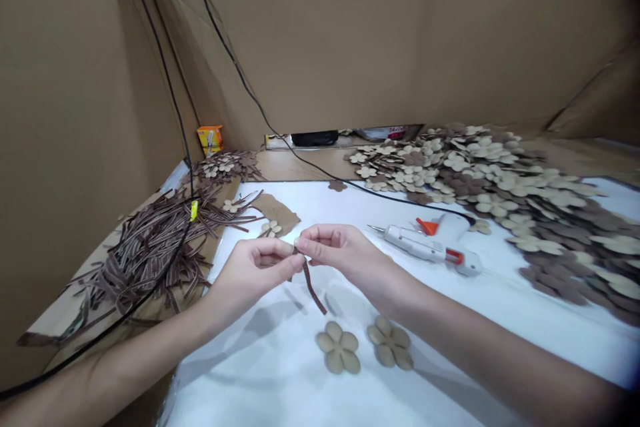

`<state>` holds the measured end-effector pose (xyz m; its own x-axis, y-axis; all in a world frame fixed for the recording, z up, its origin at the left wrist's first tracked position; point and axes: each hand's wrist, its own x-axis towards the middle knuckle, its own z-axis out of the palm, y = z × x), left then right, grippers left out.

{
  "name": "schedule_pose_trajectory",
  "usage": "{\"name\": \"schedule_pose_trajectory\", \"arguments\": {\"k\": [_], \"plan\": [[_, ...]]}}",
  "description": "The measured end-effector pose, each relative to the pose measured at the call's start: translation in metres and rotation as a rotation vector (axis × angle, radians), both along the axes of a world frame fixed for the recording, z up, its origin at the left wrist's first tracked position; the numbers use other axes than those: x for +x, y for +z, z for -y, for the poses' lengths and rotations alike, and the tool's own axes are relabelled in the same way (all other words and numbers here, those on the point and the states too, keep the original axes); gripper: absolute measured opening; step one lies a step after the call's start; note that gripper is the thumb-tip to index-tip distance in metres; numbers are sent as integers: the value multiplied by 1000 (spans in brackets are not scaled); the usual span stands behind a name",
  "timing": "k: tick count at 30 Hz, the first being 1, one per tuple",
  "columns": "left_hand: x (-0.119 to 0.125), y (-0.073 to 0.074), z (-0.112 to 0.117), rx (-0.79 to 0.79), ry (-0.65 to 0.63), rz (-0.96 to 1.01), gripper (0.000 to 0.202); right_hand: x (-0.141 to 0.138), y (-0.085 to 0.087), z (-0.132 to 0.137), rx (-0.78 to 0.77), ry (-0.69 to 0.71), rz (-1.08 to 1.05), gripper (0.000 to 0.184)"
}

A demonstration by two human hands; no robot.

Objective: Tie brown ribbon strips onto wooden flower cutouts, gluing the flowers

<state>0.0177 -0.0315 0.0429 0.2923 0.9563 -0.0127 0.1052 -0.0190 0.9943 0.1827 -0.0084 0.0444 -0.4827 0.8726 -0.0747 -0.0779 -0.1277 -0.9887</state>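
Note:
My left hand and my right hand meet above the white table surface, both pinching the top end of a short brown ribbon strip. The strip hangs down and to the right from my fingertips. Two tan flower-shaped cutouts lie flat just below my hands, one on the left and one on the right. A white glue gun with an orange trigger lies to the right of my right hand, nozzle pointing left.
A heap of brown ribbon strips lies at the left. A large pile of tan and brown flower cutouts fills the back right. Black cables cross the left side. Cardboard walls enclose the area. A small yellow box stands at the back.

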Motion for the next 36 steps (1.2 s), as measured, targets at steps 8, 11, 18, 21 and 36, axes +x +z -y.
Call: {"name": "schedule_pose_trajectory", "arguments": {"k": [8,11,18,21,36], "plan": [[5,-8,6,99,100,69,16,-1,0,11,-66,-33,-27,22],[4,-9,7,110,105,19,18,1,1,10,-50,-14,22,23],[4,-12,10,139,81,-32,15,8,0,5,84,30,134,21],[5,-13,12,132,73,-24,15,10,1,9,-28,4,117,21],[23,-25,37,106,134,122,19,4,-6,46,-150,-192,-149,19]]}}
